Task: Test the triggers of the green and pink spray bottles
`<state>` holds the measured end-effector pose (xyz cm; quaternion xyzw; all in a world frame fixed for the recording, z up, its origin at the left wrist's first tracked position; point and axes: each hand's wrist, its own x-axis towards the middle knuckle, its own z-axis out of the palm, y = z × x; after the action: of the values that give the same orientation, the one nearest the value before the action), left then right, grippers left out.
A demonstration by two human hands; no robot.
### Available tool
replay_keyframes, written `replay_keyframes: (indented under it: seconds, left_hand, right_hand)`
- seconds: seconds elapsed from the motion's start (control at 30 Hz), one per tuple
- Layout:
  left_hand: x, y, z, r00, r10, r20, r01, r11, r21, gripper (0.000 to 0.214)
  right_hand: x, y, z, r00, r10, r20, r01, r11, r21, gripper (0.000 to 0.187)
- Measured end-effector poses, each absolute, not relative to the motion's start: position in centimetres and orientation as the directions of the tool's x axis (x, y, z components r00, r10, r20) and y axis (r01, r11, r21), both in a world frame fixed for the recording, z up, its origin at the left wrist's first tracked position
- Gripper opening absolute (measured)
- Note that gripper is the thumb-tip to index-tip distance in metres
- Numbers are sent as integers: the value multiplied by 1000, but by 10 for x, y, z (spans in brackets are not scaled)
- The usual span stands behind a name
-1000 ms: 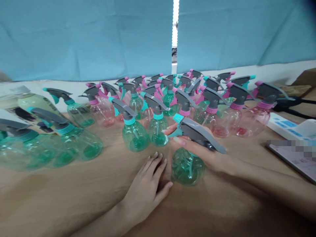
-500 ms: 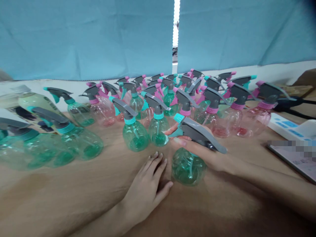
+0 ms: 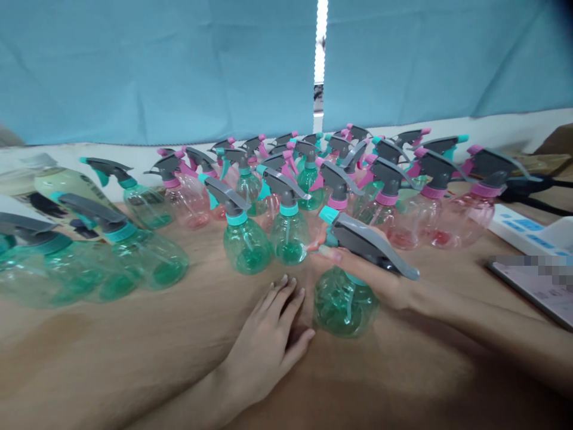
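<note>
My right hand (image 3: 363, 270) is wrapped round the neck and grey trigger head of a green spray bottle (image 3: 342, 301) that stands on the brown table (image 3: 134, 352) in front of me. Beside that bottle, to its left, my left hand (image 3: 268, 340) lies flat on the table with its fingers stretched out and holds nothing. Just behind stand two more green spray bottles (image 3: 245, 242) (image 3: 289, 233).
Several pink and green spray bottles (image 3: 385, 197) crowd the back of the table. More green bottles (image 3: 134, 254) lie at the left. A white box (image 3: 523, 230) and a dark tablet (image 3: 537, 286) sit at the right. A blue curtain (image 3: 156, 65) hangs behind.
The held green bottle has tilted a little, its trigger end dropping to the right. My left hand has stayed flat on the table.
</note>
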<state>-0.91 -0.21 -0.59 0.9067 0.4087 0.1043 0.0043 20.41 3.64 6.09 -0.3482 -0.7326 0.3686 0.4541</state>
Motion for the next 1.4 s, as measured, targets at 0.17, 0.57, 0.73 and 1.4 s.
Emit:
replay_keyframes:
  seconds: [0.17,0.57,0.73,1.4]
  left_hand:
    - [-9,-2,-5,639,745,193,741,-663,105,52]
    - [-9,-3,-5,637,742,210,740,-665,103,51]
    - [-9,-2,-7,634,742,218,738,-665,115,51]
    - [-9,-2,-5,649,729,218,729,-677,94,52]
  right_hand:
    - [203,36,64,-358,827,432,166,512,-843,16]
    - [206,33,63,-276,824,495,250,559,-791,23]
    - [204,34,63,-317,846,429,169,496,-852,16]
    - [202,33,66,-311,845,434,34,466,-884,11]
